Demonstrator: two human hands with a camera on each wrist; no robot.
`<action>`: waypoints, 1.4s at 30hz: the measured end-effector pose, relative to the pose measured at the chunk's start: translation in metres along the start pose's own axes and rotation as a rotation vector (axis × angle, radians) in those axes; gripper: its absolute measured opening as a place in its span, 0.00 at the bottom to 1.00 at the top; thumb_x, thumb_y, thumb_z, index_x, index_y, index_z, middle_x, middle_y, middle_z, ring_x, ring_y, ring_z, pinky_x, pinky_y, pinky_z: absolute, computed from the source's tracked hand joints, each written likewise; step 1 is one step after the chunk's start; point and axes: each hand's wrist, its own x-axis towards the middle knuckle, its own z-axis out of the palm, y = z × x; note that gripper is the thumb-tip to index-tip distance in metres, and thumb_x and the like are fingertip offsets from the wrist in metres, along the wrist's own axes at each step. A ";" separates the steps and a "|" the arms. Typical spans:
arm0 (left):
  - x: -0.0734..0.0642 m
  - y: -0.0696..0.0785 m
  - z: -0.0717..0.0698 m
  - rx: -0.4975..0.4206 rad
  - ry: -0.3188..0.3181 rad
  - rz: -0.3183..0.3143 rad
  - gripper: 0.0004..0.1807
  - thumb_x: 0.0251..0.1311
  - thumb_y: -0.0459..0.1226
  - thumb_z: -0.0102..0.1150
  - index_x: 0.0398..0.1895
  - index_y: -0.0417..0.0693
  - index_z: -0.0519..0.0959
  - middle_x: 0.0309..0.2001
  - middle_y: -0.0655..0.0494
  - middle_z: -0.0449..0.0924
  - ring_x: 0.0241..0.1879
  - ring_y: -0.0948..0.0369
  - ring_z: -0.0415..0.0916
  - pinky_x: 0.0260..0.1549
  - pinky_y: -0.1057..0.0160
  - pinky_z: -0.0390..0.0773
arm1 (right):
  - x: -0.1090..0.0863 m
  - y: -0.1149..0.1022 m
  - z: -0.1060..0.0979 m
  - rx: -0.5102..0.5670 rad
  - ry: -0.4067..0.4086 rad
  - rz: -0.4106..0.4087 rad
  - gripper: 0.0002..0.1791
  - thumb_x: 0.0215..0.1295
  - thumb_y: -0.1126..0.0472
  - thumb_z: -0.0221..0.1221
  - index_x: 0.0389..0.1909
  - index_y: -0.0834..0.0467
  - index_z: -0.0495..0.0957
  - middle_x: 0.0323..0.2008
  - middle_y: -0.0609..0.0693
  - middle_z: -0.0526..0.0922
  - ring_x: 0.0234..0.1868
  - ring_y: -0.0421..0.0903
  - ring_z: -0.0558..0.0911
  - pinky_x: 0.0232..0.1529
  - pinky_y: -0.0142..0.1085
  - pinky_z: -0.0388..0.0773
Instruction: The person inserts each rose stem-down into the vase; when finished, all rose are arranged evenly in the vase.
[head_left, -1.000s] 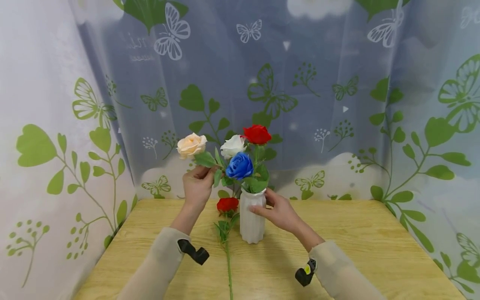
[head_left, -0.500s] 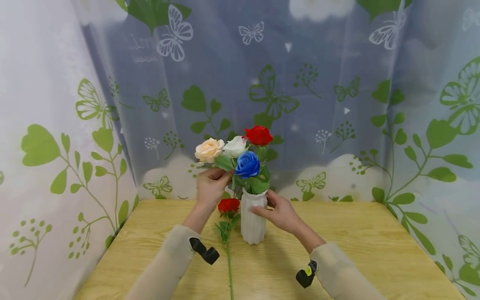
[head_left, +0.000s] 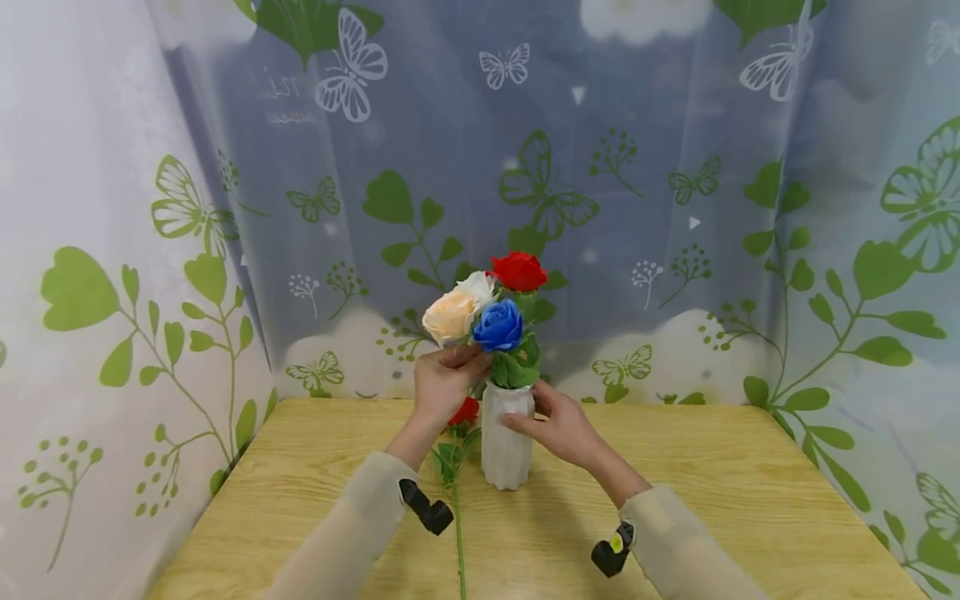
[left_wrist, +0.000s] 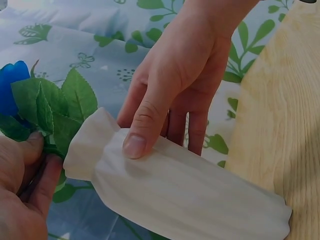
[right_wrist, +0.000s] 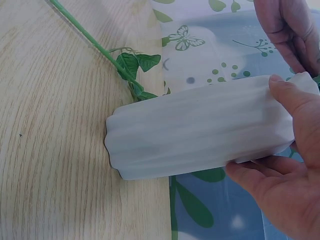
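A white ribbed vase [head_left: 507, 442] stands upright on the table, holding a blue rose [head_left: 498, 326], a white rose [head_left: 480, 287] and a red rose [head_left: 519, 272]. My right hand [head_left: 564, 423] grips the vase near its neck, thumb in front and fingers round the far side. Just left of the vase mouth, my left hand [head_left: 446, 383] pinches the stem of a peach rose [head_left: 450, 317] below its bloom. The lower end of that stem is hidden. Green leaves [left_wrist: 55, 107] crowd above the vase rim in the left wrist view.
Another red rose [head_left: 465, 411] lies on the wooden table [head_left: 660, 500] left of the vase, its long green stem [right_wrist: 87, 35] running toward the front edge. Behind the table hangs a curtain [head_left: 637, 250] printed with leaves and butterflies.
My left hand has moved right with the peach rose, which now overlaps the white rose and sits beside the blue one. My right hand keeps its grip on the vase.
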 end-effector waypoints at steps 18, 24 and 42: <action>-0.003 -0.009 0.005 0.325 -0.022 0.067 0.09 0.60 0.36 0.76 0.28 0.37 0.92 0.32 0.45 0.92 0.31 0.56 0.87 0.38 0.57 0.89 | 0.000 0.000 0.002 0.001 0.010 0.009 0.28 0.70 0.47 0.70 0.67 0.47 0.75 0.62 0.51 0.84 0.70 0.57 0.80 0.64 0.52 0.84; 0.001 -0.009 0.004 0.306 -0.039 -0.060 0.09 0.59 0.35 0.74 0.31 0.34 0.92 0.38 0.44 0.92 0.46 0.46 0.88 0.51 0.48 0.89 | -0.001 0.000 0.001 -0.007 0.018 0.011 0.32 0.70 0.47 0.69 0.72 0.47 0.72 0.64 0.52 0.83 0.70 0.57 0.80 0.63 0.52 0.84; -0.013 -0.022 -0.016 0.006 -0.124 -0.288 0.18 0.63 0.35 0.72 0.56 0.41 0.88 0.54 0.47 0.90 0.44 0.64 0.86 0.49 0.61 0.88 | 0.000 0.002 0.001 -0.009 0.003 0.006 0.38 0.70 0.46 0.69 0.78 0.46 0.67 0.69 0.53 0.80 0.71 0.59 0.78 0.64 0.53 0.84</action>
